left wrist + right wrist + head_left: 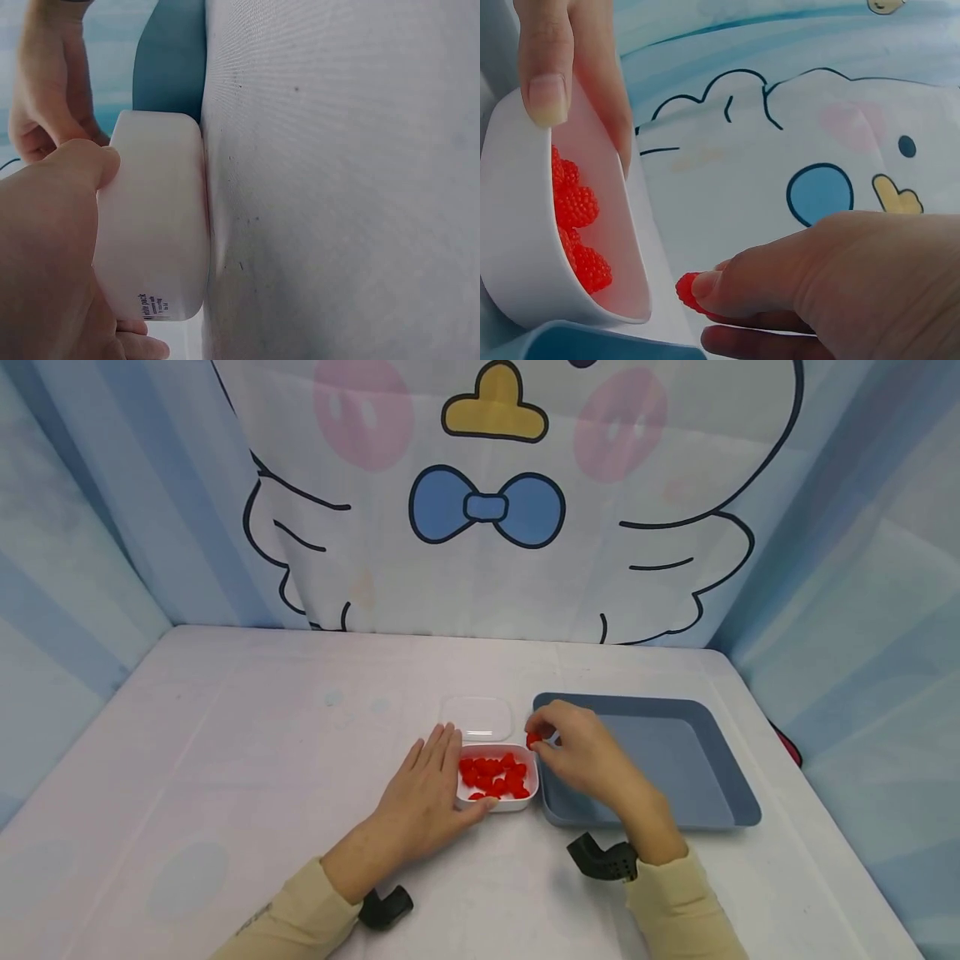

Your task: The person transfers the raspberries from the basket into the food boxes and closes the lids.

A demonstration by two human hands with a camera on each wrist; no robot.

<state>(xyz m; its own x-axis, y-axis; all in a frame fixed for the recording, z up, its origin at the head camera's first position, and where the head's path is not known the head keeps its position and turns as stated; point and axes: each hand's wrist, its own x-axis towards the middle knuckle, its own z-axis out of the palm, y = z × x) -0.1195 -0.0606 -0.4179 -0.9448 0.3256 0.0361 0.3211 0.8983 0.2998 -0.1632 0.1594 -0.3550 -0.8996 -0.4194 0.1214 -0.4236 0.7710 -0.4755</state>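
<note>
My left hand [423, 797] lies along the left side of a white plastic container [508, 805], fingers straight and together. Its thumb [547, 82] rests on the near rim. Inside the container sit several red raspberries [483, 774]. Between thumb and fingertips, my right hand [585, 752] pinches one raspberry [688, 291], held above the gap between the container and the left edge of a blue-grey tray [675, 760]. Seen from the left wrist, the container wall [154, 217] stands upright on the table, with small print at one end.
A clear plastic lid [477, 717] lies just behind the container. White cloth [225, 735] covers the table. Curtains [862, 610] hang at both sides, and a printed cartoon backdrop [487, 585] hangs behind. A black wrist mount [603, 857] sits near the right cuff.
</note>
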